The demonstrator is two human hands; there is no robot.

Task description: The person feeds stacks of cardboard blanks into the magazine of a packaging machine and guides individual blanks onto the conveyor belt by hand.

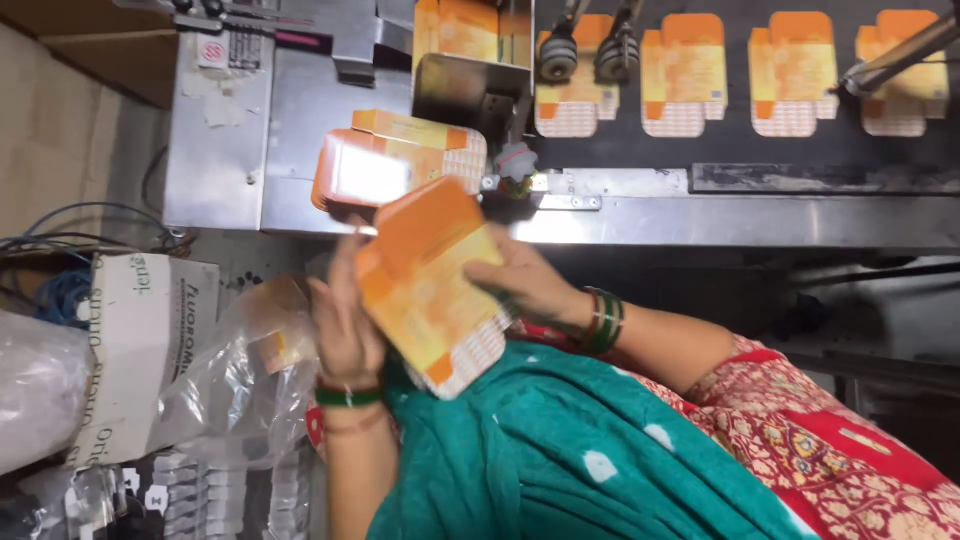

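Both hands, left hand (pixel 345 320) and right hand (pixel 525 285), fingers grasping glossy orange flat cartons (pixel 430 285), seemingly a stack.

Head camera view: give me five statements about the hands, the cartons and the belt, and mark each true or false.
1. Both hands hold a stack of flat orange cartons. True: the left hand and the right hand grip it from either side.
2. The black belt carries flat cartons in a row. True.
3. The cartons are blue. False: they are orange, yellow and white.
4. The right wrist is bare. False: it wears green and red bangles.
5. A second pile of cartons lies on the metal machine. True.
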